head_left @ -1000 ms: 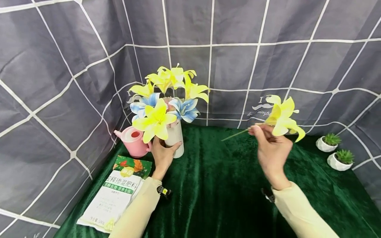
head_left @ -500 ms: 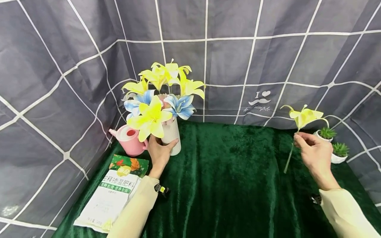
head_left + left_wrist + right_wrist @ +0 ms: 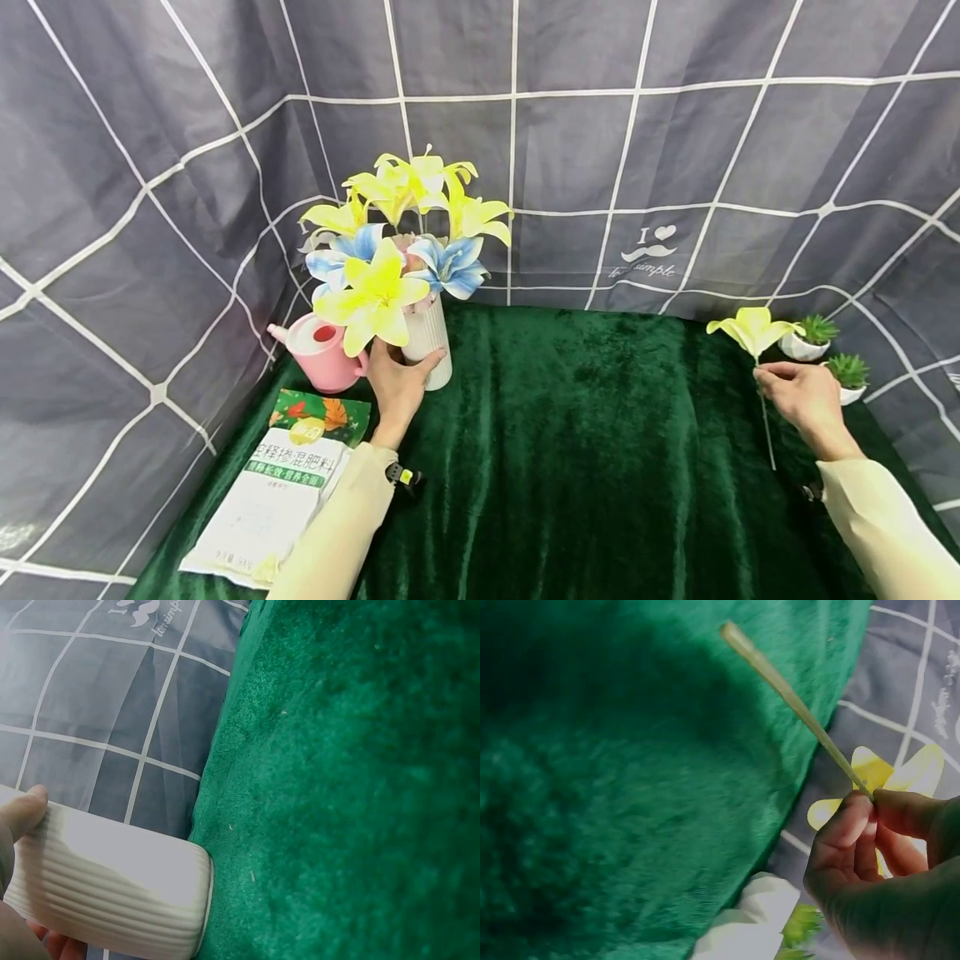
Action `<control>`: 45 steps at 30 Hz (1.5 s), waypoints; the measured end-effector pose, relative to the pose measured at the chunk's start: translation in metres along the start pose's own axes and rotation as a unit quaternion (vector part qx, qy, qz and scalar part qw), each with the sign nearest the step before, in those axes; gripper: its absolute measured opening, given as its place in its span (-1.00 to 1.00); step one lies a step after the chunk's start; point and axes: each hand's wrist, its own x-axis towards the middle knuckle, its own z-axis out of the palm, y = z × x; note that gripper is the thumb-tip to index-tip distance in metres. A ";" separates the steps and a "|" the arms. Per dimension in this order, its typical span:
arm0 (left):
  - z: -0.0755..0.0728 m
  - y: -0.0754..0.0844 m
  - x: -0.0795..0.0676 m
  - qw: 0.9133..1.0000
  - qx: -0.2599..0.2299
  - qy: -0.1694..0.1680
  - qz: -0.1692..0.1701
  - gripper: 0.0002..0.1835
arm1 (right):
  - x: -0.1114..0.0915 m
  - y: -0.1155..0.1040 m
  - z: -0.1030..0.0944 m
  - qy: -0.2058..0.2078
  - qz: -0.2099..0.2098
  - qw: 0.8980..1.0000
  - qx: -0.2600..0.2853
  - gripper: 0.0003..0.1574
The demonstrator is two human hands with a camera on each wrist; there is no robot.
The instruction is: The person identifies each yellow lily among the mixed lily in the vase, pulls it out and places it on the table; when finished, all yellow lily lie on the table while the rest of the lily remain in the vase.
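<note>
A white ribbed vase (image 3: 427, 337) stands at the left, full of yellow lilies (image 3: 375, 300) and blue lilies (image 3: 450, 267), with some pink blooms among them. My left hand (image 3: 397, 383) grips the vase low on its side, thumb across the front; in the left wrist view the vase (image 3: 112, 877) has its base on the green cloth. At the right, my right hand (image 3: 810, 400) pinches a single yellow lily (image 3: 756, 332) by its stem, bloom upward. Seen from the right wrist, the bare stem (image 3: 795, 701) sticks out past the thumb and fingertip, and the hand partly hides the bloom.
A pink watering can (image 3: 326, 358) stands left of the vase, against the grey checked curtain (image 3: 570, 150). In front of it lies a white fertilizer bag (image 3: 277, 492). Two small succulents (image 3: 813, 333) in white pots stand beyond the right hand. Green velvet cloth (image 3: 570, 433) covers the table.
My right hand has moved right and down with the lily, whose stem has swung from nearly level to nearly upright. The left hand keeps its grip on the vase. The head view has shifted slightly.
</note>
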 end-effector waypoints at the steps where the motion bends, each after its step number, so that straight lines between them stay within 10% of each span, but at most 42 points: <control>1: 0.000 0.000 0.000 1.000 0.003 -0.001 -0.002 -0.13 | 0.000 0.002 0.001 -0.005 0.000 1.000 0.001 -0.55; 12: 0.000 0.000 -0.001 1.000 0.008 0.002 -0.001 -0.11 | 0.003 0.013 0.010 -0.067 0.045 0.992 0.097 -0.44; 21: 0.000 0.001 0.003 1.000 0.018 0.002 0.004 -0.11 | 0.008 0.015 0.010 -0.107 0.056 0.979 0.161 -0.75; 45: 0.000 0.000 0.001 1.000 -0.001 -0.002 0.014 -0.16 | 0.004 0.020 0.007 -0.086 0.052 0.993 0.062 -0.45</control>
